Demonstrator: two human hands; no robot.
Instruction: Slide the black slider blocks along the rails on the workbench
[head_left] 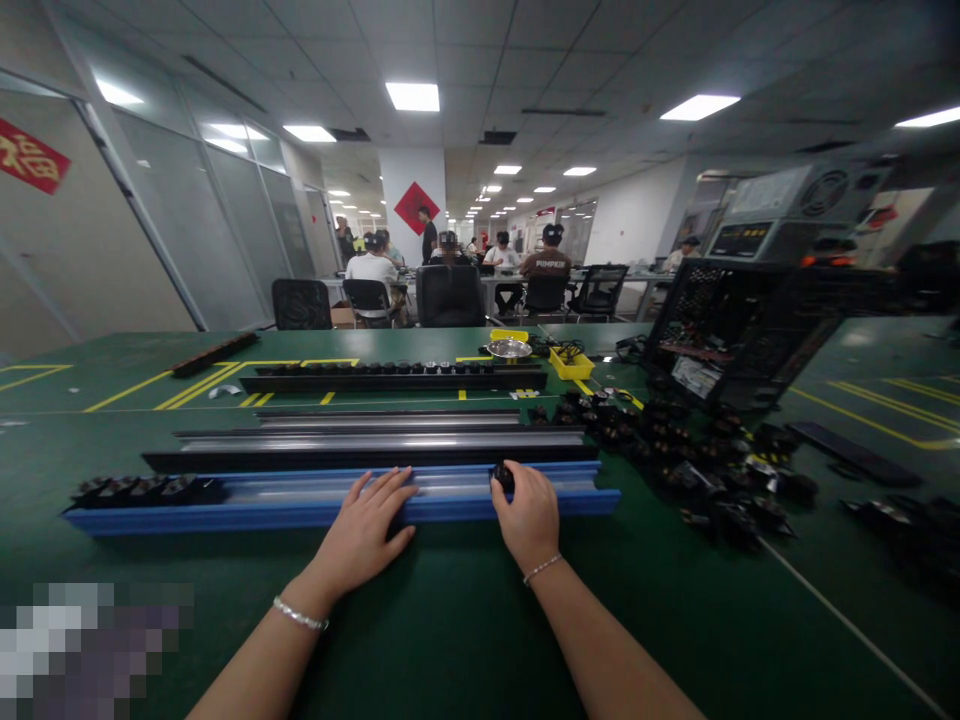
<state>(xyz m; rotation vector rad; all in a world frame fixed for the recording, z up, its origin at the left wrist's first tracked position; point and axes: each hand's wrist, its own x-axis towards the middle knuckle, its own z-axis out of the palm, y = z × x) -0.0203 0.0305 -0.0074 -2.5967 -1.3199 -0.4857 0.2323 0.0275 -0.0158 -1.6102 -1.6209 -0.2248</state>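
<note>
A long blue channel rail (450,508) with a silvery inner strip lies across the green table in front of me. Several black parts with metallic tops (150,488) sit in its left end. My left hand (369,525) rests on the rail's middle, fingers stretched out and holding nothing. Toward the rail's right end, my right hand (529,510) grips a small black part (503,478) at the channel, its fingers closed round it. The part's underside is hidden, so I cannot tell whether it touches the strip.
Behind lie black rails (360,458) and a filled black rail (397,378). A metal dish (510,349) and yellow bin (571,363) stand farther back. Heaped black parts (675,440) and an open computer case (720,330) occupy the right. People sit in the background.
</note>
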